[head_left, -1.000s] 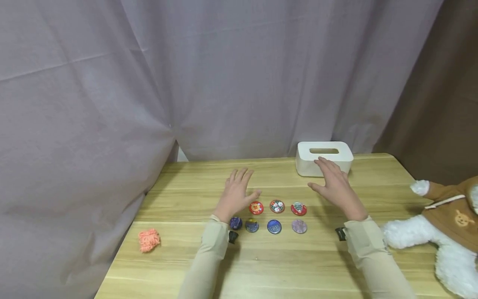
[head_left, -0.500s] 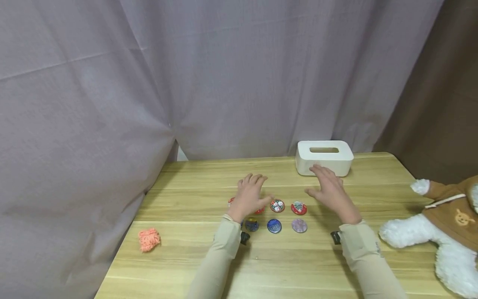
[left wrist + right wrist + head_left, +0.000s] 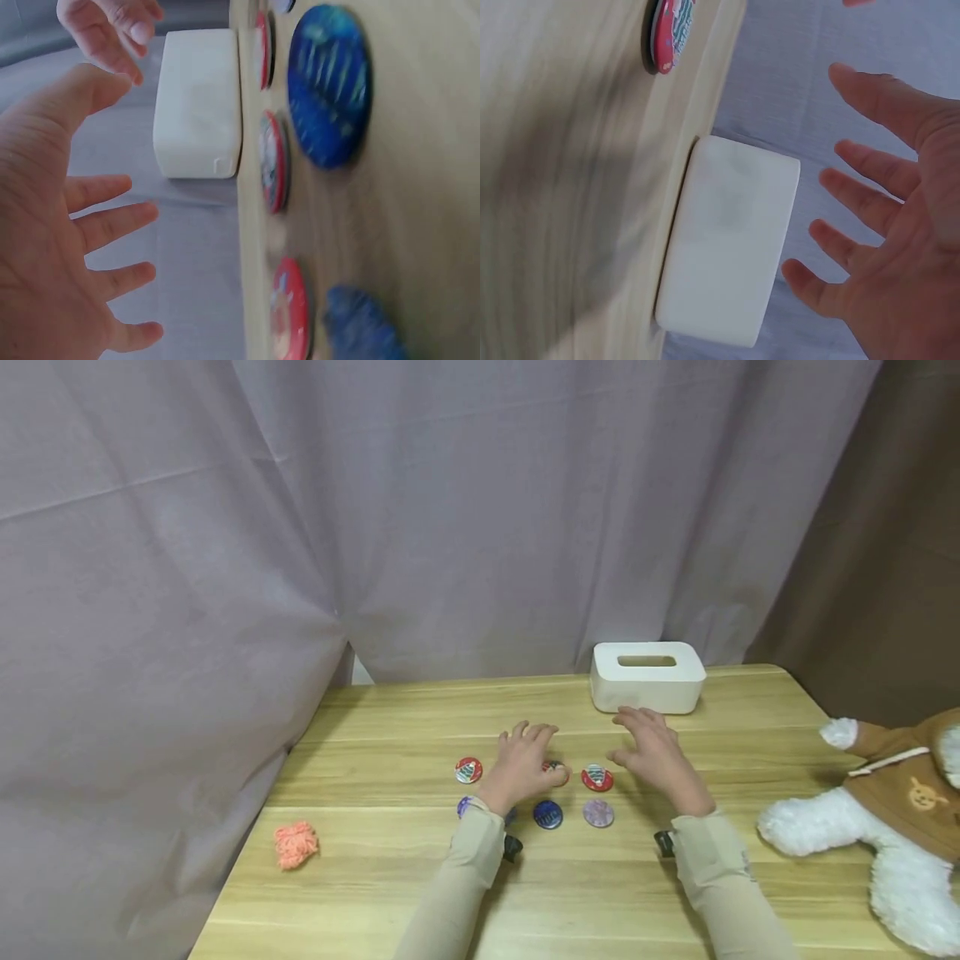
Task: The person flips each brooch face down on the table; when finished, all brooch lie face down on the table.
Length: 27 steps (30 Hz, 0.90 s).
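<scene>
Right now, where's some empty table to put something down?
There's bare wood on the table between the fuzzy pink bundle and the round badges, and between the two sleeves, nearer than the badges. It's crowded mid-table: the left hand hovers over badges, the right hand before the white box.

In the far row, your left tree badge (image 3: 468,770) and right tree badge (image 3: 597,777) show green and white on red. Nearer you, the blue badge (image 3: 548,814) carries paler streaks, beside a mottled lilac badge (image 3: 598,812). Your sleeves (image 3: 453,902) are beige, the box (image 3: 647,691) white, the table (image 3: 367,877) streaked yellow-brown, the yarn bundle (image 3: 296,845) coral, the plush toy (image 3: 911,889) white under a brown hoodie (image 3: 888,782).
</scene>
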Available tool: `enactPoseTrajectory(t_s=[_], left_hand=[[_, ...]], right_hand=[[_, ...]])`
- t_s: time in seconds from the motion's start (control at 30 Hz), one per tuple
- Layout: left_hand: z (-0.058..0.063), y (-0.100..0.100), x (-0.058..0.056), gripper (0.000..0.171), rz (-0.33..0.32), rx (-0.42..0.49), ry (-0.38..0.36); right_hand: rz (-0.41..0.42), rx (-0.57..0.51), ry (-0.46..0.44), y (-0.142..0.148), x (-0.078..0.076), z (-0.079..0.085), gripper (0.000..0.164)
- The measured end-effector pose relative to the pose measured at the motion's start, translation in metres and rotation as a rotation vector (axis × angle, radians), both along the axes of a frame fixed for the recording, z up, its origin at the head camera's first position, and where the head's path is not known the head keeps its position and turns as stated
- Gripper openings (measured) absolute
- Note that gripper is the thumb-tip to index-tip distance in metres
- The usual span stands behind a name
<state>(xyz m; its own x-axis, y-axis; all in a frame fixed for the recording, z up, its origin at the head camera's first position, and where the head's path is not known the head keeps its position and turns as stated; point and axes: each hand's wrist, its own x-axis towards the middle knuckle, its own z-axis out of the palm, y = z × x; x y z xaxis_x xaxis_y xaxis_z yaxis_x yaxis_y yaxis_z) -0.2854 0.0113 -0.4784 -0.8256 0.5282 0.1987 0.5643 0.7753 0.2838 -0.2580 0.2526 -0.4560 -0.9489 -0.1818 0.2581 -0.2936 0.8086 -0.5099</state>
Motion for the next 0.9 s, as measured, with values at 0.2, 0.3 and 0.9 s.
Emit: enactPoseTrajectory(t_s=[0.2,0.3,0.9], left_hand=[[-0.007,0.01,0.003,0.073,0.001,-0.009,-0.03],[-0.008,0.015,0.003,0.073,-0.004,-0.013,-0.035],[-0.016,0.038,-0.002,0.066,-0.053,0.007,-0.096]], right_hand=[[0.018,0.005,0.0,-0.006,-0.002,-0.01,0.059],[0.029,0.011,-0.013,-0.008,-0.002,-0.014,0.058],[0.042,-0.005,-0.123,-0.01,-0.002,-0.028,0.058]])
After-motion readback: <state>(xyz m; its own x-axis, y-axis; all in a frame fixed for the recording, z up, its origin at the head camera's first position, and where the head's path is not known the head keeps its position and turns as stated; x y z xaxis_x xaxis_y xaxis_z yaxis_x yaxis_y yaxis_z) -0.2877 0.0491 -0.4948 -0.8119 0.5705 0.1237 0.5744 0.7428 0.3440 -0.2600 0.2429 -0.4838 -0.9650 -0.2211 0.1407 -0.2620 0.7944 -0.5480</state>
